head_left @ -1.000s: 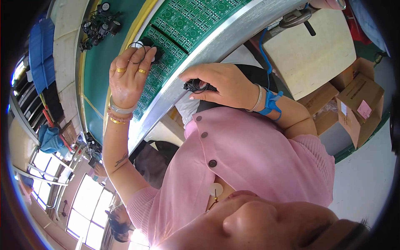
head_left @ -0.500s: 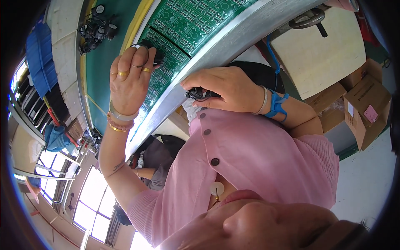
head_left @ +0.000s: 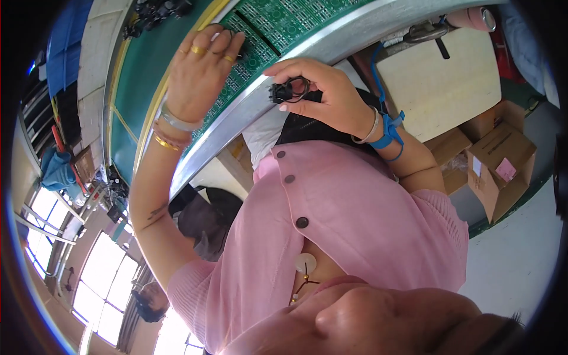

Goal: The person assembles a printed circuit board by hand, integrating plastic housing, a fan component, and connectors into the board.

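Observation:
Over the near-left end of a panel of green circuit boards (head_left: 284, 23), my left hand (head_left: 198, 74) has its fingers curled down. A dark part (head_left: 239, 47) shows partly beneath its fingertips; most of it is hidden by the hand. Nearer to me, just off the metal edge, my right hand (head_left: 331, 97) is curled around a small black wired component (head_left: 283, 92). Its looped black lead lies between thumb and fingers, and small pins stick out on its left side. A blue wrist strap (head_left: 390, 137) is on my right wrist.
A green work surface (head_left: 139, 89) with a yellow edge runs beyond the metal rail (head_left: 331, 41). More black wired parts (head_left: 157, 15) lie in a heap at the far left. To the right are a wooden stool seat (head_left: 441, 74), a pink can (head_left: 473, 19) and cardboard boxes (head_left: 500, 157).
My right hand has tilted and loosened, so the black wired component shows more. My left hand stays over the boards, its fingers shifted up in the picture. The whole view has shifted slightly.

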Demonstrator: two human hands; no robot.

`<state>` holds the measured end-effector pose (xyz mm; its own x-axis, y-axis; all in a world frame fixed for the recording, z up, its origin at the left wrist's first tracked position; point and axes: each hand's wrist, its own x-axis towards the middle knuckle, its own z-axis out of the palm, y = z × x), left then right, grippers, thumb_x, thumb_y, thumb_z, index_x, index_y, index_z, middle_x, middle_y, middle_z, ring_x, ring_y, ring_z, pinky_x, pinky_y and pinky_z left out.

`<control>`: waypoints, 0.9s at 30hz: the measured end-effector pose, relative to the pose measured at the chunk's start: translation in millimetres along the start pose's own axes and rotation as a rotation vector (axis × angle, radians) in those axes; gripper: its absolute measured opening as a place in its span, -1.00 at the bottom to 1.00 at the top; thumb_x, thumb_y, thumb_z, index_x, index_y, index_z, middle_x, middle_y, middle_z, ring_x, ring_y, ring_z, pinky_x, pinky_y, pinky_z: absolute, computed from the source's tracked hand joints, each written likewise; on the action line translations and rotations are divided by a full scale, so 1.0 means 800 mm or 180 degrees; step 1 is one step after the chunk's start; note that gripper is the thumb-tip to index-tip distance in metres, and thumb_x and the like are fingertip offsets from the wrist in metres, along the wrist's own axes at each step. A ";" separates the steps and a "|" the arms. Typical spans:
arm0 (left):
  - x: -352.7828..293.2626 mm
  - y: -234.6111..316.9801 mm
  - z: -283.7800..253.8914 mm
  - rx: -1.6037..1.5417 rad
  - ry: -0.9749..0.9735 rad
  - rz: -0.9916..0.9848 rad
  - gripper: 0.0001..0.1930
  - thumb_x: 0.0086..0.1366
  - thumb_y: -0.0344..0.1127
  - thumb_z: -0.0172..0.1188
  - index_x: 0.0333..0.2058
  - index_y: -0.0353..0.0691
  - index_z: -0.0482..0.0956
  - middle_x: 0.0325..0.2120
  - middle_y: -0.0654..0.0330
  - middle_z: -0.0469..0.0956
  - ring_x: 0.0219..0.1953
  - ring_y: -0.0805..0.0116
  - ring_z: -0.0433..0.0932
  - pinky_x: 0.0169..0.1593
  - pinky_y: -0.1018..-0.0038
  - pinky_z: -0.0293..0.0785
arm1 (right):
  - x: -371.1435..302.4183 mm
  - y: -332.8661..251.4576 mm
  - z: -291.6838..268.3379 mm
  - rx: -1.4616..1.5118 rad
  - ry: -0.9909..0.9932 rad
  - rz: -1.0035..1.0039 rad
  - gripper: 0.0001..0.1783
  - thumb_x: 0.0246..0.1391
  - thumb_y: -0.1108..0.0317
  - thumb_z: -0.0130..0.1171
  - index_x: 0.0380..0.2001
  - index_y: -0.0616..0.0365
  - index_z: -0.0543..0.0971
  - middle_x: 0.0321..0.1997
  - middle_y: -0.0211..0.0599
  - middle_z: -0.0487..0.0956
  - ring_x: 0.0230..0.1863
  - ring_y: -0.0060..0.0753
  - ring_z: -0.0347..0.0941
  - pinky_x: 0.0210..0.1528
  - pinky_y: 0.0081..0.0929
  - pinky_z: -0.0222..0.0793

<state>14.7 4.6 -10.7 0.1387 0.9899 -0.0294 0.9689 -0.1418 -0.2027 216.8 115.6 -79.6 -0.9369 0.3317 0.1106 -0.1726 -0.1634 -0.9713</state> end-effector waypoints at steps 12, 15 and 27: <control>-0.059 0.131 -0.017 -0.2830 0.1671 -0.1799 -0.58 -0.09 -0.38 0.40 -0.18 -0.26 0.56 -0.24 0.13 0.55 -0.24 0.17 0.57 -0.18 0.38 0.56 | -0.006 -0.014 0.022 0.0976 -0.0107 0.0268 -0.45 -0.03 0.57 0.28 0.04 0.23 0.33 -0.11 -0.34 0.48 -0.09 -0.60 0.44 -0.03 -0.60 0.44; -0.062 0.133 -0.007 -0.3442 0.2118 -0.1934 -0.57 -0.13 -0.41 0.43 -0.21 -0.26 0.55 -0.30 0.14 0.53 -0.29 0.18 0.56 -0.26 0.43 0.56 | -0.007 -0.025 0.030 0.0784 -0.0379 0.0164 -0.48 -0.01 0.55 0.27 0.03 0.26 0.33 -0.13 -0.30 0.48 -0.10 -0.55 0.45 -0.02 -0.55 0.46; -0.090 0.092 0.009 -0.1718 0.2634 -0.0592 -0.65 -0.07 -0.40 0.22 -0.21 -0.15 0.56 -0.35 0.23 0.51 -0.26 0.26 0.53 -0.29 0.43 0.52 | 0.014 -0.064 0.026 0.0815 -0.0761 0.1494 -0.57 0.10 0.43 0.20 0.03 0.32 0.39 -0.19 -0.30 0.53 -0.23 -0.50 0.53 -0.10 -0.56 0.50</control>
<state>74.7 -77.3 -30.8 -0.1243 0.7144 0.6886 0.9244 -0.1688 0.3420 209.0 108.2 -24.6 -0.9683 -0.0446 -0.2460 0.2374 -0.4715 -0.8493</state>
